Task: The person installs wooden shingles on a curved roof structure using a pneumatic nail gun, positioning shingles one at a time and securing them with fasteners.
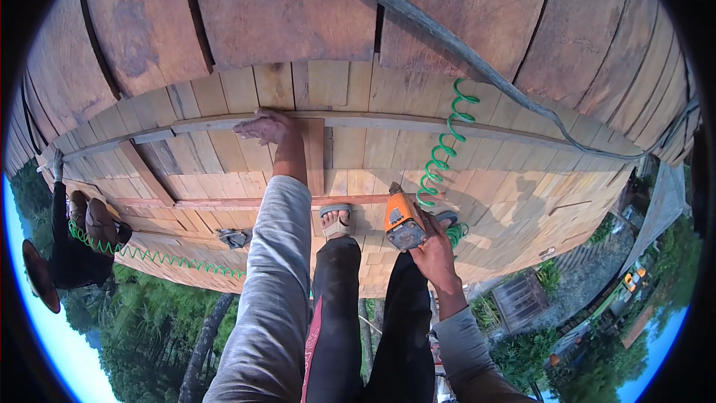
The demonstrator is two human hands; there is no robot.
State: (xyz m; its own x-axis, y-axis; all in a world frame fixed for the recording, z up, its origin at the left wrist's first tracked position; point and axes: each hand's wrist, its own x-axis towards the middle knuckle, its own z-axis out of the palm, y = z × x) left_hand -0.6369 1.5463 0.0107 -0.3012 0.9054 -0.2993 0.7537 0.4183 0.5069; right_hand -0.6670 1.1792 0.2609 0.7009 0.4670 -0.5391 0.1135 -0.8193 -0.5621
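My left hand reaches forward with its fingers stretched out, resting at a long wooden batten that crosses the roof. Just right of that wrist lies a reddish-brown wooden shingle, its upper end against the batten. My right hand is closed round an orange air nail gun, its nose pointing forward and slightly left, apart from the batten. A green coiled air hose runs over the shingles ahead of the tool. Where the hose joins the gun is hidden.
Darker shingles overhang at the top, crossed by a grey cable. A lower batten passes by my sandalled feet. Far left, a person in a hat sits near another green hose. Trees and ground lie below the roof edge.
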